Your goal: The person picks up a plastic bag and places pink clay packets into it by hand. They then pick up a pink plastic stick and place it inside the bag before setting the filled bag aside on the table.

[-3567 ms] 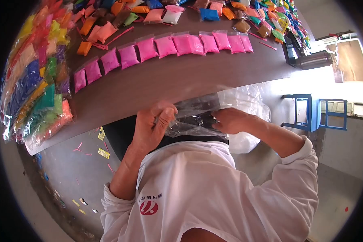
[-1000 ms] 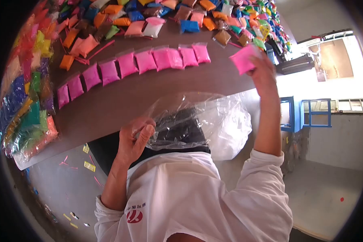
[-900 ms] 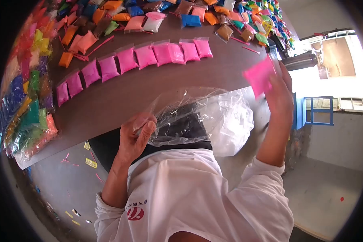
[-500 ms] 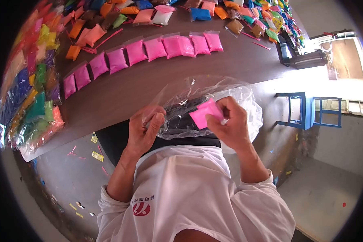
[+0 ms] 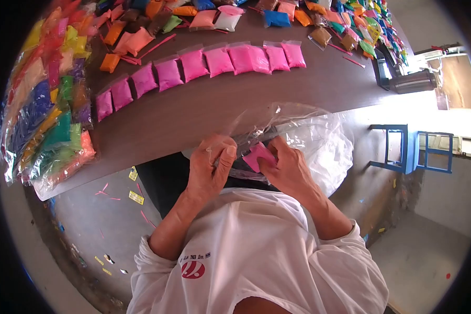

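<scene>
My left hand (image 5: 211,163) is closed, its thumb against the fingers, on the edge of a large clear plastic bag (image 5: 327,149). The bag spreads over my lap at the table's edge. Between the thumb and fingers of my right hand (image 5: 289,166) is a small pink packet (image 5: 257,157), held at the bag's mouth. Part of that packet is covered by my fingers. Beyond my hands, a curved row of several pink packets (image 5: 193,65) lies on the brown table (image 5: 178,112), shading toward purple-pink on the left.
Bundled colored packets (image 5: 63,141) are heaped along the table's left side. More loose packets (image 5: 277,19) and pink strips (image 5: 158,47) lie at the back. A metal flask (image 5: 413,82) rests on its side at the right, and a blue stool (image 5: 411,149) stands beyond.
My right hand has lowered the pink packet slightly and brought it nearer my left hand. The whole view has shifted, so the table and row appear farther right.
</scene>
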Action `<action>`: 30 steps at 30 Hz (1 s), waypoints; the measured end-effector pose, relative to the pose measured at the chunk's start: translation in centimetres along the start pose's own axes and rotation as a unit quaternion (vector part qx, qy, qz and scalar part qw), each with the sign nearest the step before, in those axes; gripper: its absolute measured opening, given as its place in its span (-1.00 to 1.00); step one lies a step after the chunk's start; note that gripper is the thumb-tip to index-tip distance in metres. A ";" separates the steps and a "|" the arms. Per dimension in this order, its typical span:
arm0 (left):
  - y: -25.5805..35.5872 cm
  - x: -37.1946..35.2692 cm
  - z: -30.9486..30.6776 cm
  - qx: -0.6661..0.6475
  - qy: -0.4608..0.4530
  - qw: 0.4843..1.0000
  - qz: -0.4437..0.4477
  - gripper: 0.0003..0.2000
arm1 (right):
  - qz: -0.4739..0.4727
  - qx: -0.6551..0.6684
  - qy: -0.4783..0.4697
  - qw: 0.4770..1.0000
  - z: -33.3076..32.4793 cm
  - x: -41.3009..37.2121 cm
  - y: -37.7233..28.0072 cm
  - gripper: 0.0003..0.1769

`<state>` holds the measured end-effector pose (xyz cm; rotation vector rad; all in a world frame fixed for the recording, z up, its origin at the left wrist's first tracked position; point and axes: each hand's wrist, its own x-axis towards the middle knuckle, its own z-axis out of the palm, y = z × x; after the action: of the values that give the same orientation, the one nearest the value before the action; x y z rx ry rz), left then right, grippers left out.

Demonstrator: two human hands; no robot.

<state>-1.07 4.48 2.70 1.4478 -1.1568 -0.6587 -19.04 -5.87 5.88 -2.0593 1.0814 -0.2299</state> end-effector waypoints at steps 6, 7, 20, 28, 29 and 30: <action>3.4 -0.2 1.0 -0.143 -0.063 0.983 -0.096 -0.63 | 0.012 0.027 0.014 0.999 -3.1 -1.5 -2.3 -0.73; 4.2 0.3 0.9 -0.126 -0.072 0.988 -0.055 -0.63 | 0.007 0.034 0.018 0.999 -3.9 -1.7 -2.7 -0.74; 6.3 7.8 -4.0 -0.120 -0.004 0.993 0.010 -0.56 | -0.145 0.053 0.170 0.973 -4.0 3.5 -7.8 -0.75; 1.3 5.7 -6.6 -0.075 0.023 0.996 -0.037 -0.46 | -0.088 0.021 0.091 0.992 -1.9 7.4 -6.4 -0.70; 1.4 5.8 -6.9 -0.076 0.019 0.997 -0.025 -0.46 | -0.083 0.030 0.089 0.992 -2.3 7.6 -6.4 -0.70; 1.7 5.9 -7.2 -0.077 0.013 0.997 -0.015 -0.45 | -0.076 0.038 0.086 0.993 -2.7 7.7 -6.4 -0.70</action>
<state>6.99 2.19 7.19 1.3422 -1.0429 -0.7307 -11.62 -11.10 10.81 -2.0838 1.0013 -0.5262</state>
